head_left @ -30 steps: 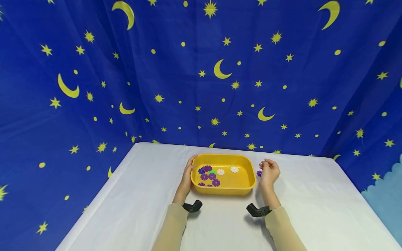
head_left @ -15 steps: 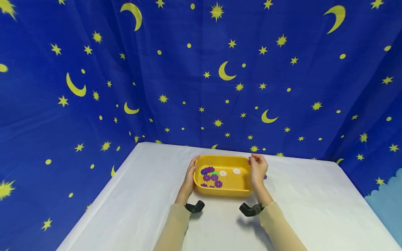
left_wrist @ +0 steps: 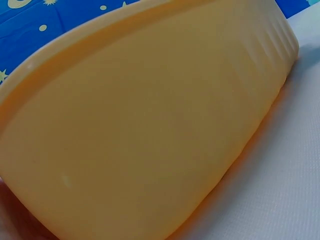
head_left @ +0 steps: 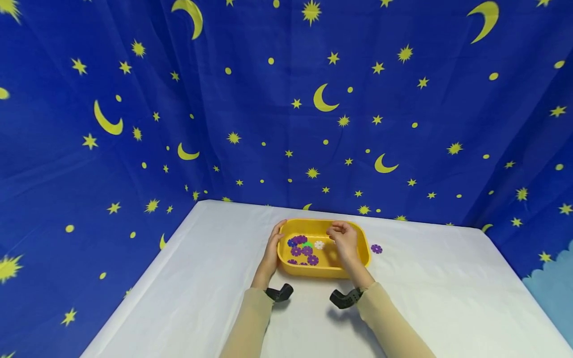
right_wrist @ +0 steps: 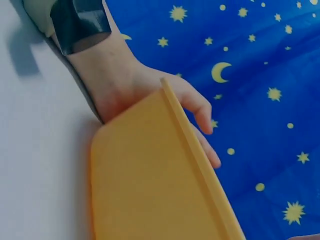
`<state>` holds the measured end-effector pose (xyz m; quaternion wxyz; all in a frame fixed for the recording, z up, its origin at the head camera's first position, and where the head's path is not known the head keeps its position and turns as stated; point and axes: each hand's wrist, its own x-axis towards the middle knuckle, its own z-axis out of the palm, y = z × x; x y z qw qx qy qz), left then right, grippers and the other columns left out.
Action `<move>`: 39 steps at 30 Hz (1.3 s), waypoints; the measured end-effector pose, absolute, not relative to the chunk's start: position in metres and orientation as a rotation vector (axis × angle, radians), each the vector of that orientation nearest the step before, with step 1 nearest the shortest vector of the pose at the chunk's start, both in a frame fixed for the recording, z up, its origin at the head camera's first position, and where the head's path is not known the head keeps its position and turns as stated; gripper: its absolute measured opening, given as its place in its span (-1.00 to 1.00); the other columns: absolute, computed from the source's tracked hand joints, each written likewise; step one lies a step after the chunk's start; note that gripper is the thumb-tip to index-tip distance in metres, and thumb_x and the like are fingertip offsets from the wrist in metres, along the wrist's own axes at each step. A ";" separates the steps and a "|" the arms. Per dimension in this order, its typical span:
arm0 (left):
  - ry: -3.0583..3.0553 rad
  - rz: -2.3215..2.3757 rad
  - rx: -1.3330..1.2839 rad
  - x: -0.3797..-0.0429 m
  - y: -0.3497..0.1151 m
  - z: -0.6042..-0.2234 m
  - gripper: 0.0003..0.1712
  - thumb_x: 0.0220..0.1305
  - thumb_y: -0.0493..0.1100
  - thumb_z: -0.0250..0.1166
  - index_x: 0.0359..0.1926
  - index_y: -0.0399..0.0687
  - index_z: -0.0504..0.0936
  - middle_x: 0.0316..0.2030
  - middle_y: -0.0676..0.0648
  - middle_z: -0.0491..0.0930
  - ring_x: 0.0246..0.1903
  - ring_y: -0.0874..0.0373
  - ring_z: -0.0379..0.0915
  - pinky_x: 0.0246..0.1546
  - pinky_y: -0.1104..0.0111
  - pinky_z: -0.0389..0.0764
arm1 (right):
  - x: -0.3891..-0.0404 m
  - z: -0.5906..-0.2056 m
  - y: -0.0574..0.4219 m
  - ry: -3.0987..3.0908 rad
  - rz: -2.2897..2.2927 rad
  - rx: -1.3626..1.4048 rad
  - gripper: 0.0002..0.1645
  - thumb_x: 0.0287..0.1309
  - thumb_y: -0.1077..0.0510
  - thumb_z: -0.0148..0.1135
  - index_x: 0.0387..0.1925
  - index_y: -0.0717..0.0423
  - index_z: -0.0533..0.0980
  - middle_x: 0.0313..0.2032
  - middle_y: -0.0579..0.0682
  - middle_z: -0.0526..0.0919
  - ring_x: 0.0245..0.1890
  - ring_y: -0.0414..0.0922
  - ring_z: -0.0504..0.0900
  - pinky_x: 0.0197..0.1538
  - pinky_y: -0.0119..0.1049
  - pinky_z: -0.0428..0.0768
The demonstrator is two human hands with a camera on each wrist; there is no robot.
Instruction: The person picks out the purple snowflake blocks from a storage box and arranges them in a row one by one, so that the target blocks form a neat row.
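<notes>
The right hand [head_left: 345, 242], bent-fingered, its hold indiscernible, is now brought over the yellow tray [head_left: 309, 271], gripped by the left hand [head_left: 270, 251]; outside, a purple disc [head_left: 376, 248] is left uncovered.

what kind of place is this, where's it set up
Probably an indoor recording booth or play corner: a blue moon-and-star curtain hangs behind and along both sides of a white-covered table, and black wrist-worn gear suggests filming.
</notes>
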<state>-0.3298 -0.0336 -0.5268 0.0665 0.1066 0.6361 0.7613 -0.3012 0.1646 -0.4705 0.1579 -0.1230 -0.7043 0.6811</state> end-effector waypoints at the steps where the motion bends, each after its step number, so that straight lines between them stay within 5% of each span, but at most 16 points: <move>1: 1.916 2.298 0.322 -0.330 -0.033 -0.527 -0.33 0.29 -0.08 -0.19 0.45 0.04 0.09 0.48 -0.02 0.03 0.47 -0.02 -0.12 0.49 0.00 -0.14 | -0.301 -0.471 0.163 -2.033 1.961 -0.341 -0.66 0.05 0.40 0.20 -0.08 0.47 0.48 -0.47 -0.09 0.62 -0.51 -0.33 0.54 -0.34 -0.54 0.57; 9: 1.894 2.308 0.343 -0.330 -0.032 -0.527 -0.35 0.32 -0.10 -0.22 0.45 0.04 0.08 0.47 -0.02 0.04 0.47 -0.03 -0.10 0.49 0.02 -0.11 | -0.303 -0.472 0.158 -2.093 2.090 -0.295 -0.61 0.06 0.41 0.21 -0.02 0.47 0.46 -0.48 -0.08 0.70 -0.49 -0.32 0.61 -0.28 -0.48 0.63; 15: 1.893 2.294 0.334 -0.330 -0.032 -0.528 -0.35 0.34 -0.11 -0.22 0.45 0.03 0.07 0.48 -0.02 0.02 0.47 -0.03 -0.12 0.49 0.02 -0.13 | -0.311 -0.476 0.153 -2.299 2.111 -0.234 -0.60 0.08 0.43 0.20 0.00 0.45 0.45 -0.35 0.13 0.73 -0.47 -0.25 0.63 -0.26 -0.37 0.63; 22: 1.908 2.295 0.319 -0.329 -0.032 -0.528 -0.35 0.32 -0.11 -0.21 0.44 0.03 0.08 0.48 -0.02 0.02 0.47 -0.03 -0.12 0.49 0.01 -0.13 | -0.317 -0.482 0.145 -2.552 2.076 -0.303 -0.58 0.04 0.46 0.21 0.00 0.36 0.49 -0.22 0.23 0.71 -0.38 -0.21 0.67 -0.03 -0.23 0.67; 32: 1.905 2.271 0.308 -0.331 -0.034 -0.527 -0.37 0.36 -0.12 -0.22 0.45 0.08 0.08 0.50 -0.03 -0.04 0.49 -0.04 -0.20 0.49 -0.01 -0.22 | -0.322 -0.491 0.144 -2.636 1.960 -0.116 -0.59 -0.06 0.54 0.24 -0.07 0.48 0.49 -0.37 0.26 0.67 -0.52 -0.26 0.55 -0.26 -0.36 0.68; 39: 1.928 2.258 0.303 -0.330 -0.033 -0.528 -0.36 0.32 -0.10 -0.20 0.44 0.11 0.11 0.49 0.00 -0.01 0.49 0.00 -0.19 0.49 0.01 -0.22 | -0.319 -0.490 0.143 -2.725 1.803 -0.110 -0.54 -0.19 0.51 0.34 -0.11 0.40 0.54 -0.34 0.18 0.64 -0.44 -0.20 0.50 -0.40 -0.50 0.50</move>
